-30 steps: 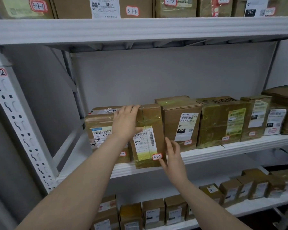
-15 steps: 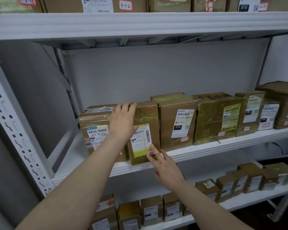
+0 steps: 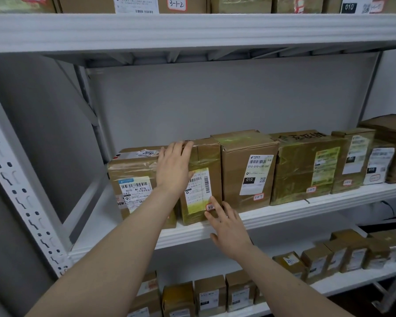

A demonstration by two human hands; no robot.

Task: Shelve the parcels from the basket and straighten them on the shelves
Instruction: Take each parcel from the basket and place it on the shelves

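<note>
White steel rack against a grey wall, 3 shelves in view. Both bare forearms reached up to the middle shelf point(image 3: 284, 217).

Left hand point(image 3: 173, 170): palm flat, fingers straight and close together, laid across the top front where the leftmost parcel point(image 3: 133, 170) met the narrow taped parcel point(image 3: 202, 156); fingertips at the top edge. It gripped nothing.

Right hand point(image 3: 226, 227): fingers straight and spread wide, tips touching the narrow parcel's lower front corner, 1 finger over part of its red-edged tag, which read "3-2" and then was hidden.

The narrow parcel stood upright, 2nd from the left, touching its neighbours on both sides, front face just over the shelf lip.

Count: 7 parcels on the middle shelf, the last cut by the frame edge. At least 5 on the top shelf point(image 3: 192, 30), all cropped. At least 10 small ones on the bottom shelf point(image 3: 329, 286).

Writing: leftmost parcel "501E- M1 A218", sticker "2010" on top. The 3rd parcel point(image 3: 245, 165) "010-010-L30-551", black "010", tag "3-2-4". Top shelf: tag "3-1-2", black "010". Other labels too small to read.
</note>
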